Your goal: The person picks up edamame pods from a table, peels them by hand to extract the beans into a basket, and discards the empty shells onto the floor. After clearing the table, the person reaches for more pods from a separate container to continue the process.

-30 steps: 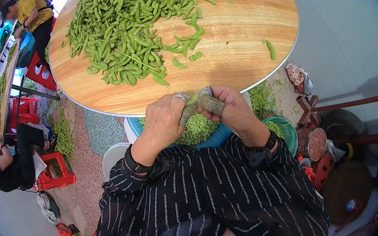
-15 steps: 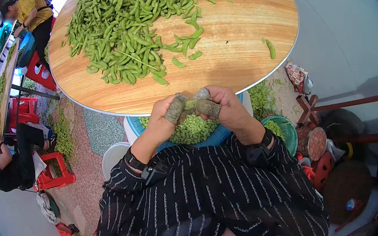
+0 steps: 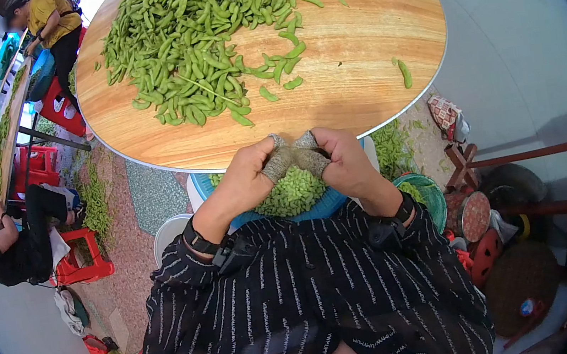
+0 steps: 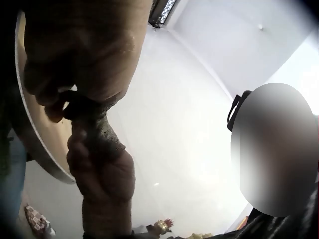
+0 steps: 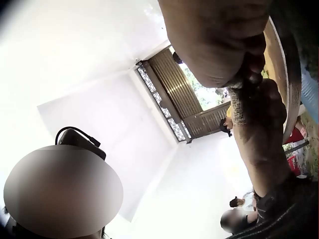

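Both hands meet over the blue basin [image 3: 330, 206], close to the near edge of the round wooden table [image 3: 351, 89]. Grey-brown wraps cover the thumbs and index fingers. My left hand [image 3: 247, 174] and my right hand [image 3: 347, 161] pinch a green soybean pod, which shows only as a blur between the fingertips. In the left wrist view the wrapped fingertips press against each other, in shadow. Shelled green beans [image 3: 292, 191] are heaped in the basin below. A large pile of soybean pods [image 3: 202, 44] covers the table's far left part.
A loose pod [image 3: 404, 73] lies near the table's right edge. On the floor stand a white bucket [image 3: 171, 236] at left and a green basket [image 3: 430, 201] holding pods or husks at right. Other people sit by red stools [image 3: 83, 257] at a long table on the left.
A second ago the pod showed plainly between the fingers. Since then the thumbs have come together over it, and it is mostly hidden. The pile on the table looks the same.
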A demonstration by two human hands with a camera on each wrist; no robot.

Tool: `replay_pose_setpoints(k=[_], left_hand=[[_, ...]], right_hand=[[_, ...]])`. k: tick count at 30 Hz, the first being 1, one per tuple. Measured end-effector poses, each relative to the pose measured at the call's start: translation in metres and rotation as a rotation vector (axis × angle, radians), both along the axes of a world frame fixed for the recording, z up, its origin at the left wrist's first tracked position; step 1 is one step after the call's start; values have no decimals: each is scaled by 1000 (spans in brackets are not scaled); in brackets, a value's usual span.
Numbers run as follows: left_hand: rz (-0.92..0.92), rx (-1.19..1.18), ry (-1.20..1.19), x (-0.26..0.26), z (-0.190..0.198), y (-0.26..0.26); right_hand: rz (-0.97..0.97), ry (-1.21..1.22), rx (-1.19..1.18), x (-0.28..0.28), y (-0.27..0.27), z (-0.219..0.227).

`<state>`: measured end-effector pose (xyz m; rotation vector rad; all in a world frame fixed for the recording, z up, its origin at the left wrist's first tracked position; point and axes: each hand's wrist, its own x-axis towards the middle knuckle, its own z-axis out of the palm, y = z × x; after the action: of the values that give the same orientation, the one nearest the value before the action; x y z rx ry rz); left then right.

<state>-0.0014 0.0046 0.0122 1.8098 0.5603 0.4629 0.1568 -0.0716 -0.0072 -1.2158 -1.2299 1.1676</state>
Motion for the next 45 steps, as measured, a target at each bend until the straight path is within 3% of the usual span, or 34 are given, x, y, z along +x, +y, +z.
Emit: replay_pose_setpoints(k=[5,7,11,13,14,16,17,19,23,25,26,28,32,34,35,37,40,45], left_hand=[[81,270,162,-4,4,-4],[60,350,166,-5,3,-4],[2,210,109,-6,7,-1],[42,281,22,-7,-4,-1],[41,277,22,-6,-9,-3],[192,-7,-246,-4,-18,-11],[193,-11,-247,-5,-20,-11],[105,-408,-320,-9,-22,-6],[22,-539,-236,-13,-15,-2],[98,-214,-143,-9,-4,-7],[98,-218,-143,-8,-6,-7],[171,10,-116,-7,-11,-7],[177,51,-159,-5,-13,-5],[133,-172,-185,-6,-14,-5],[136,-174,-185,-7,-11,-5],[94,-431,-130,-10,-2,-6],[88,-226,-135,-11,-14,-5],[84,-301,-126,-14,-13,-10]], right_hand=[[-34,-284,40,-2,0,10],[-13,47,-80,-2,2,12],[53,157,-156,-1,2,8],[-21,-247,132,-5,-1,15],[-21,-247,127,-3,-1,19],[-1,-681,407,0,1,22],[1,-682,403,-1,1,21],[53,-47,81,-5,3,21],[94,196,-165,-4,4,20],[37,58,-70,-8,4,18],[37,58,-74,-9,4,21],[10,-477,179,-11,3,31],[6,-597,211,-11,5,27],[14,-86,49,-9,9,11],[17,-86,46,-7,7,9],[68,137,-75,-7,6,13],[60,175,-89,-9,3,14],[91,272,-134,-7,2,14]])
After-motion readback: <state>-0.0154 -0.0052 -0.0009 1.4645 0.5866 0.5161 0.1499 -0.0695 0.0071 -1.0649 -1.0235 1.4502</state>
